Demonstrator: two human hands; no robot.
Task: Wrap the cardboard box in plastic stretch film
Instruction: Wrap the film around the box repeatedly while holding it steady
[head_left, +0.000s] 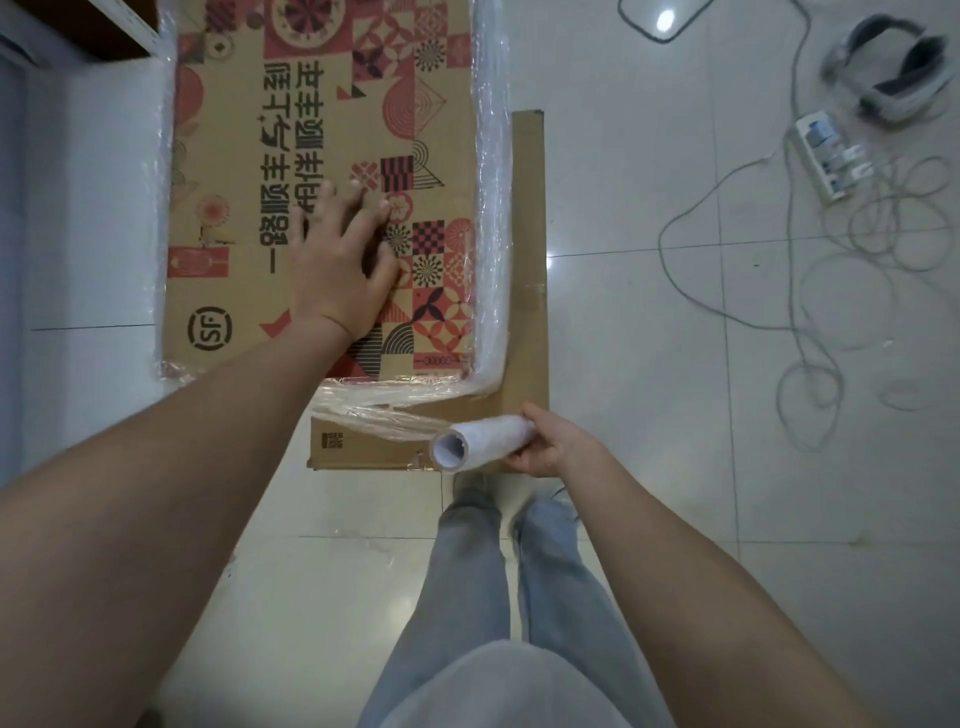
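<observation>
A large brown cardboard box (249, 156) with red and black patterns and printed characters stands on the tiled floor, seen from above. Clear stretch film (493, 208) is bunched around its sides. My left hand (340, 254) presses flat on the box top, fingers spread. My right hand (550, 441) grips the far end of a white stretch film roll (480, 439) just off the box's near right corner. A band of film (374, 410) runs from the roll to the near side of the box.
A flat piece of cardboard (530, 291) lies under the box, sticking out right and near. Tangled cables (831, 249), a power strip (828, 156) and a headset (888, 73) lie on the floor at right. A shelf corner (119, 26) is top left. My legs stand below.
</observation>
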